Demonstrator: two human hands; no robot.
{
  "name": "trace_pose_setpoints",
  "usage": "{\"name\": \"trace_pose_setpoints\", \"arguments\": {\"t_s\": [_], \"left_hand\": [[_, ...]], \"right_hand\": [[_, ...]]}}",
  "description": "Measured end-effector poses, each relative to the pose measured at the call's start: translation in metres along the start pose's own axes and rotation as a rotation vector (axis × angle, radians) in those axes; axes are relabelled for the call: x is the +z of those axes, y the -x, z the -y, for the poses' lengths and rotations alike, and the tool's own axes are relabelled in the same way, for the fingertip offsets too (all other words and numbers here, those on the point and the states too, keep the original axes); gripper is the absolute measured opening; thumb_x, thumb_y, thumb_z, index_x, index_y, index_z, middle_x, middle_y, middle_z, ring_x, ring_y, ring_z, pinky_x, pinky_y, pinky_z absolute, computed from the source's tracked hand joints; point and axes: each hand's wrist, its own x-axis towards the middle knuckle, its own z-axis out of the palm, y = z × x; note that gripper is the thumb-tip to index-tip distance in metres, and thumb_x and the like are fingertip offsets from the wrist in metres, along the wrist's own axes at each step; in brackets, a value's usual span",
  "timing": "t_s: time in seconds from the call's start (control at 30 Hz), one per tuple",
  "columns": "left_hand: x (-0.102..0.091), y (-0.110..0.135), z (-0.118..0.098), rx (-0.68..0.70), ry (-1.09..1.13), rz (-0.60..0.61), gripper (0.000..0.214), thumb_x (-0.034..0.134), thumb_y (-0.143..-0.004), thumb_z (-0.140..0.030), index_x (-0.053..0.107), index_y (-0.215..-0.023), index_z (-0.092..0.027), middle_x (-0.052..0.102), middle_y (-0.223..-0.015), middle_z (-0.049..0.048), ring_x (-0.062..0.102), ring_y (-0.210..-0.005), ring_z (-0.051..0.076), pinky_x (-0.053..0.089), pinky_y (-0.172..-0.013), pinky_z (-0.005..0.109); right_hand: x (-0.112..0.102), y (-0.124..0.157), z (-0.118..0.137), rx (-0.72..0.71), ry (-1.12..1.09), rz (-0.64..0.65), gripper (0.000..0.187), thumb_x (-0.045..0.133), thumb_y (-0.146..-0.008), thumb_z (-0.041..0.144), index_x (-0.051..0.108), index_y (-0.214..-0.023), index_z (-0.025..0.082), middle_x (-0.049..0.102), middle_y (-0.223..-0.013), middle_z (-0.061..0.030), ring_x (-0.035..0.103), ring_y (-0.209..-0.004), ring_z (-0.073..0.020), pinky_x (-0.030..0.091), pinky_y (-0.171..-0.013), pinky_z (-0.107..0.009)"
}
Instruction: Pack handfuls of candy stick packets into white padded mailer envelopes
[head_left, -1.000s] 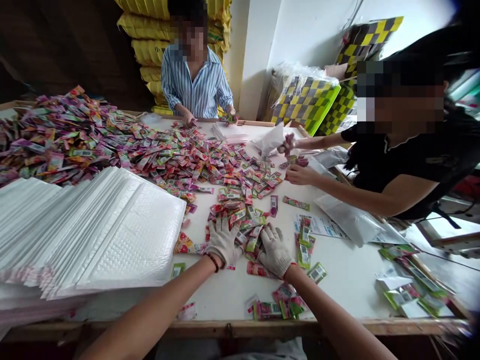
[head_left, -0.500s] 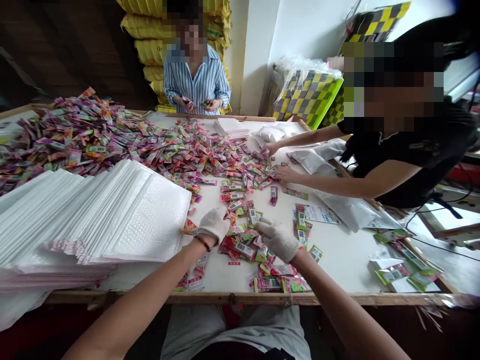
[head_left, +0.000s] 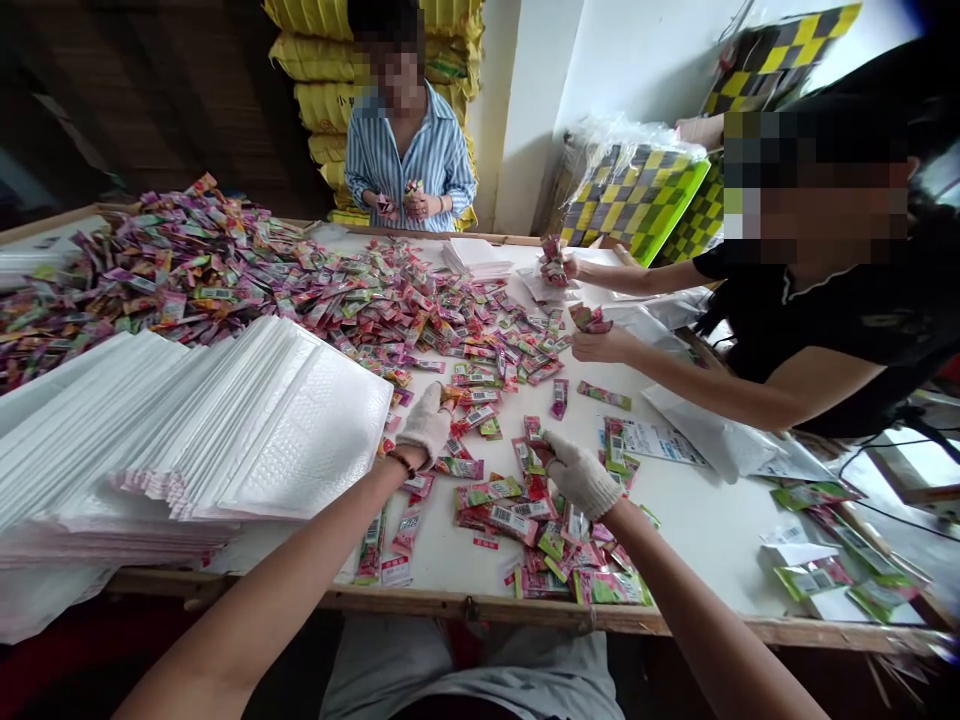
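My left hand (head_left: 426,428), in a white glove with bare fingertips, reaches to the near edge of the spread of small pink-and-green snack packets (head_left: 474,398). Its fingers are apart beside an orange-and-red packet, and I see no clear hold. My right hand (head_left: 583,478), gloved the same way, has its fingers stretched out and touching a pink-and-green packet (head_left: 525,456). Between my forearms lies a loose cluster of packets (head_left: 514,522), reaching down towards the table's front edge. A few packets (head_left: 407,528) and a small printed card (head_left: 396,570) lie by my left wrist.
White bubble mailers (head_left: 300,430) are stacked at the left. Behind them rises a large heap of packets (head_left: 225,260). A co-worker in black (head_left: 810,330) holds packets in both hands at the right; another in a striped shirt (head_left: 412,150) stands opposite. Filled white bags (head_left: 705,430) line the right.
My left hand has moved up and slightly left; my right hand has shifted slightly right. The packet cluster lies nearer the front edge. The co-worker at the right has lifted packets off the table.
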Motion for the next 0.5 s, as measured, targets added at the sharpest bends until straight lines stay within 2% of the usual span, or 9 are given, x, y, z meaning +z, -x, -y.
{"name": "trace_pose_setpoints", "arguments": {"t_s": [0.07,0.17,0.23,0.3,0.4,0.5], "left_hand": [[0.009,-0.017,-0.008,0.017,-0.134,0.08,0.03,0.051,-0.089,-0.034,0.058,-0.113,-0.019,0.068,-0.102,0.0092,0.063,-0.094,0.021,0.049,-0.085,0.031],[0.033,-0.028,-0.017,0.078,-0.288,0.203,0.034,0.059,-0.083,-0.032,0.057,-0.115,-0.02,0.067,-0.109,0.0116,0.063,-0.099,0.023,0.048,-0.086,0.033],[0.048,-0.028,-0.017,0.111,-0.318,0.22,0.032,0.057,-0.083,-0.025,0.059,-0.115,-0.021,0.067,-0.112,0.0117,0.063,-0.102,0.024,0.047,-0.089,0.033],[0.054,-0.025,-0.013,0.126,-0.335,0.213,0.031,0.054,-0.083,-0.021,0.06,-0.114,-0.021,0.066,-0.114,0.0117,0.062,-0.104,0.024,0.047,-0.09,0.033],[0.044,-0.021,-0.003,0.148,-0.367,0.201,0.03,0.054,-0.081,-0.02,0.061,-0.11,-0.021,0.064,-0.117,0.0118,0.061,-0.105,0.025,0.047,-0.09,0.034],[0.016,-0.019,0.009,0.189,-0.354,0.182,0.03,0.051,-0.081,-0.016,0.06,-0.109,-0.02,0.061,-0.119,0.0098,0.058,-0.107,0.021,0.045,-0.094,0.031]], "right_hand": [[0.005,-0.033,0.01,-0.066,0.044,-0.045,0.018,0.046,-0.089,0.028,0.06,-0.096,0.018,0.064,-0.086,-0.0041,0.057,-0.074,-0.0161,0.043,-0.066,-0.024],[0.022,-0.092,0.025,-0.106,0.196,-0.056,0.02,0.049,-0.084,0.018,0.062,-0.099,0.016,0.064,-0.101,-0.0076,0.058,-0.089,-0.0174,0.045,-0.077,-0.024],[0.036,-0.129,0.032,-0.092,0.263,-0.032,0.026,0.05,-0.08,0.013,0.064,-0.102,0.015,0.063,-0.108,-0.0094,0.057,-0.096,-0.0187,0.044,-0.083,-0.025],[0.049,-0.156,0.034,-0.082,0.285,0.022,0.028,0.054,-0.077,0.013,0.067,-0.102,0.016,0.065,-0.107,-0.0094,0.058,-0.095,-0.0201,0.044,-0.084,-0.026],[0.058,-0.172,0.031,-0.048,0.315,0.11,0.029,0.06,-0.073,0.015,0.07,-0.1,0.019,0.069,-0.1,-0.0083,0.061,-0.09,-0.0217,0.046,-0.079,-0.027],[0.046,-0.16,0.023,-0.018,0.339,0.111,0.025,0.06,-0.075,0.021,0.071,-0.097,0.02,0.069,-0.105,-0.0095,0.061,-0.094,-0.0248,0.045,-0.081,-0.031]]}}
